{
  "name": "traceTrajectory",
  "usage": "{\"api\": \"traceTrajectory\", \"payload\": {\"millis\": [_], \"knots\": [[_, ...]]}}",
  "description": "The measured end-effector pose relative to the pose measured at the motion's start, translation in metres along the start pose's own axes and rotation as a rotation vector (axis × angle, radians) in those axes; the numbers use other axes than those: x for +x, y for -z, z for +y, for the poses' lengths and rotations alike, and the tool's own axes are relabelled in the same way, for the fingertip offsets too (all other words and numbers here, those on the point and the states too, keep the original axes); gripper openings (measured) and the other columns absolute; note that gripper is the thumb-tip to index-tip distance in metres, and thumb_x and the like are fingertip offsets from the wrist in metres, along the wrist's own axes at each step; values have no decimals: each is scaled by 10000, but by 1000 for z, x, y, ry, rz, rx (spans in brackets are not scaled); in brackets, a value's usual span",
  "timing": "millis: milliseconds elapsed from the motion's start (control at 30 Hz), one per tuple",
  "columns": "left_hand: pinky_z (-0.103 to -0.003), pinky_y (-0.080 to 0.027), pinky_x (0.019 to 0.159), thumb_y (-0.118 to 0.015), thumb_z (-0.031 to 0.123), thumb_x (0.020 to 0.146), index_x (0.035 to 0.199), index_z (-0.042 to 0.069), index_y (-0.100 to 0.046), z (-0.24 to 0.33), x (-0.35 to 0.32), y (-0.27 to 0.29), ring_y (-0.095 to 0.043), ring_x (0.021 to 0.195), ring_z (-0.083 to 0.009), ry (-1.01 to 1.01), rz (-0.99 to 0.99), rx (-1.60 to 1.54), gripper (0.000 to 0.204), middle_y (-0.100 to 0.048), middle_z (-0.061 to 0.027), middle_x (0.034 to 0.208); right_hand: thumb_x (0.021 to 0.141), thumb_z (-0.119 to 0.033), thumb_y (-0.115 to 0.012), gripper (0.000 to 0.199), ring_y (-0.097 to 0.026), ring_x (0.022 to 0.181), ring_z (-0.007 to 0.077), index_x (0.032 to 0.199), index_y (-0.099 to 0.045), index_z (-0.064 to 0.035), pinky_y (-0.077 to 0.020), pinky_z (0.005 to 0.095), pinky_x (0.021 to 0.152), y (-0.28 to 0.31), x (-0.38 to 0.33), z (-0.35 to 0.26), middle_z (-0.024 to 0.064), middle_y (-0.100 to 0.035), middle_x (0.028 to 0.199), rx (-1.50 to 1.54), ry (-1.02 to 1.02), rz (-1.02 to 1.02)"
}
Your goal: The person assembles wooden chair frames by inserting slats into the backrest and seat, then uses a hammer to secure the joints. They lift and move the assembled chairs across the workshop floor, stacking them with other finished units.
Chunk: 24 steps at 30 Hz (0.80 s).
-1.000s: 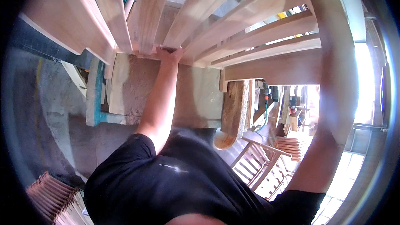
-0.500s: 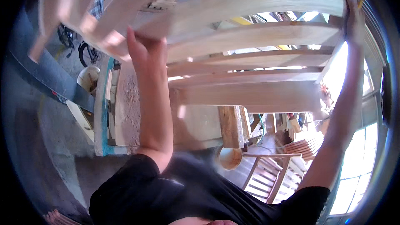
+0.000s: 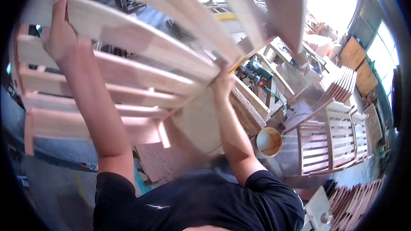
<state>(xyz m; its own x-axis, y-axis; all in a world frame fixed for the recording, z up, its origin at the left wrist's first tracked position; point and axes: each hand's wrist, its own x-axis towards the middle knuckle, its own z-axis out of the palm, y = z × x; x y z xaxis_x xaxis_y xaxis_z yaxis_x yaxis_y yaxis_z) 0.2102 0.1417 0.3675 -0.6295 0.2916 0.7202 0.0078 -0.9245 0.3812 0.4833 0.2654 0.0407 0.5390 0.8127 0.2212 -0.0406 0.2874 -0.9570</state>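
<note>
Both my hands hold up a large pale slatted wooden frame (image 3: 141, 38), like chair or bench panels joined at an angle. My left hand (image 3: 63, 32) is closed round a broad curved slat towards its left end, thumb and a fingertip showing over the top edge. At the corner where the two slatted panels meet, my right hand (image 3: 223, 84) grips the frame; part of its fingers is hidden behind the wood. The frame is tilted and partly blurred. Below it lies a dusty workbench top (image 3: 201, 119).
Beyond my right hand lies a green-and-dark power tool (image 3: 259, 75) with a hose. A bucket (image 3: 268, 142) stands to the right of my right forearm. Slatted wooden frames (image 3: 329, 141) stand on the right, with stacked wooden pieces (image 3: 342, 84) behind and more (image 3: 355, 205) nearer.
The slatted frame has swung round and shifted left. My left hand has moved left and up with it; my right hand has come from the far right to the middle.
</note>
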Motion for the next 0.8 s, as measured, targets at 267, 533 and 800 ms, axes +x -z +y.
{"api": "traceTrajectory", "payload": {"millis": [267, 533, 800], "knots": [[-389, -631, 730, -801, 182, 833, 1303, -92, -442, -27, -86, -8, -687, 808, -283, 47, -27, 334, 652, -626, -190, 1011, 987, -491, -534, 524, -673, 783, 222, 996, -721, -1, -508, 353, 697, -4, -105, 75, 113, -704, 826, -180, -362, -271], [-387, -636, 696, -754, 207, 880, 1370, -49, -397, -98, -121, 16, -684, 805, -290, 122, -238, 426, 658, -582, -194, 1063, 978, -588, -456, 645, -683, 890, 356, 1018, -676, 17, -500, 430, 785, -25, -149, 228, 231, -691, 863, -227, -660, -335], [-382, -632, 662, -737, 216, 894, 1286, -61, -411, -146, -149, 36, -702, 739, -293, 183, -259, 501, 580, -610, -221, 1011, 997, -551, -414, 626, -637, 977, 461, 1061, -648, 26, -489, 463, 842, -45, -173, 277, 294, -678, 967, -162, -715, -319]]}}
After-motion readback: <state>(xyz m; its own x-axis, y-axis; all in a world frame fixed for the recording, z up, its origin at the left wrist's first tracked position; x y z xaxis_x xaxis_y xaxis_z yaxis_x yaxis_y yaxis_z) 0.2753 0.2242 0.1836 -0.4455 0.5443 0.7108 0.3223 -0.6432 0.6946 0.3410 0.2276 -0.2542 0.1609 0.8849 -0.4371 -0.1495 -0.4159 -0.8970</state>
